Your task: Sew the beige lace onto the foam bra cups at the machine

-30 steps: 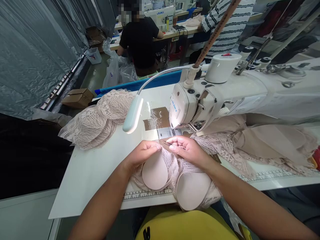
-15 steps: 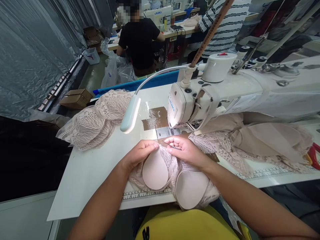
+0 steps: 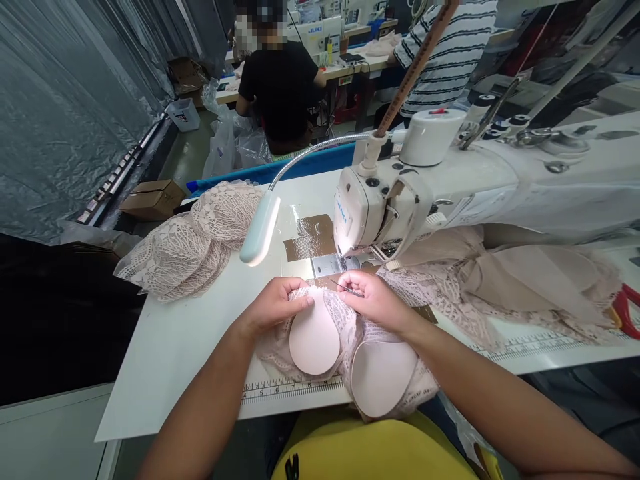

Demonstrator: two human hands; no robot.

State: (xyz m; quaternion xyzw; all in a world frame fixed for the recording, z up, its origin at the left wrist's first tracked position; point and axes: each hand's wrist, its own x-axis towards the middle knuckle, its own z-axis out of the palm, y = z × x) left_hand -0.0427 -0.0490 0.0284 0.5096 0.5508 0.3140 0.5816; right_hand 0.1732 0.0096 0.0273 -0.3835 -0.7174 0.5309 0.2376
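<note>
A pale pink lace bra (image 3: 345,333) with two smooth cups lies at the table's front edge, in front of the sewing machine (image 3: 360,207). My left hand (image 3: 281,303) pinches the upper edge of its left cup (image 3: 315,340), thumb on the smooth face. The right cup (image 3: 383,380) hangs a little over the edge, toward my lap. Closed around a thin, pointed metal tool (image 3: 354,291), my right hand (image 3: 367,297) is just right of the left cup's top. The tool's tip points left, near the needle plate (image 3: 326,265); its exact kind is unclear.
Stacked lace pieces (image 3: 200,233) lie at the table's left. A lamp head (image 3: 260,230) hangs above the table. More beige lace fabric (image 3: 530,280) and red-handled scissors (image 3: 627,310) are on the right. A ruler strip (image 3: 285,390) runs along the front edge. Two people sit beyond.
The left cup's top has come away from between my hands, and my left thumb now presses on its face. My right hand has drawn slightly apart, showing more of the metal tool.
</note>
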